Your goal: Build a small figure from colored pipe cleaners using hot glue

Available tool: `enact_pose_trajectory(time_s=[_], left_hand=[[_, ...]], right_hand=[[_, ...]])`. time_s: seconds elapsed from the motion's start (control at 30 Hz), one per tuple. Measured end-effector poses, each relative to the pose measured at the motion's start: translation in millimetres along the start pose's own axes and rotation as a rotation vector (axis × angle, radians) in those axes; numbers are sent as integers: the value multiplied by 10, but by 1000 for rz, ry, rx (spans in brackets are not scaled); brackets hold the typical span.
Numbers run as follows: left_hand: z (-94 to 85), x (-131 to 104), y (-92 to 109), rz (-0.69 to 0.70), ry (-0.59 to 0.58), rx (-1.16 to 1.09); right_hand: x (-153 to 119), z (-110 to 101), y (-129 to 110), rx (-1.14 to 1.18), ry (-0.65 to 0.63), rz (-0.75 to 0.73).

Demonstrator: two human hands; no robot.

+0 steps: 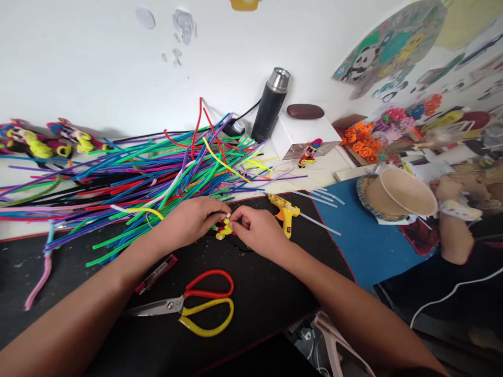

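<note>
Over the black mat, my left hand and my right hand meet around a small pipe-cleaner figure in yellow and dark pink. Fingers of both hands pinch its upper part, where a pale bead-like bit shows. Much of the figure is hidden by the fingers. Right of my right hand lies a yellow glue gun with a glue stick in its back. Scissors with one red and one yellow handle rest on the mat nearer to me. A big heap of coloured pipe cleaners spreads behind my left hand.
Finished-looking pipe-cleaner figures stand at the far left, and another figure leans by a white box. A black thermos stands behind. Loose glue sticks lie near a tan bowl. Another person's arm is at right.
</note>
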State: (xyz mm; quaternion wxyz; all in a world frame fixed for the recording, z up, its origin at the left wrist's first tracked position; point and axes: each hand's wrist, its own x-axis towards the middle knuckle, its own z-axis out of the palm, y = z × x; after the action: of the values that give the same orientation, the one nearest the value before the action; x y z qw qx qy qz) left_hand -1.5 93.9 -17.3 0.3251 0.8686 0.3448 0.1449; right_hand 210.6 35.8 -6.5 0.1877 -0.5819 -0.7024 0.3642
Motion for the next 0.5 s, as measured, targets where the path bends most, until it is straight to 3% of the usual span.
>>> enact_pose_trajectory(time_s=[0.5], left_hand=[[14, -19, -40, 12, 13, 5]], right_hand=[[62, -39, -25, 48, -51, 105]])
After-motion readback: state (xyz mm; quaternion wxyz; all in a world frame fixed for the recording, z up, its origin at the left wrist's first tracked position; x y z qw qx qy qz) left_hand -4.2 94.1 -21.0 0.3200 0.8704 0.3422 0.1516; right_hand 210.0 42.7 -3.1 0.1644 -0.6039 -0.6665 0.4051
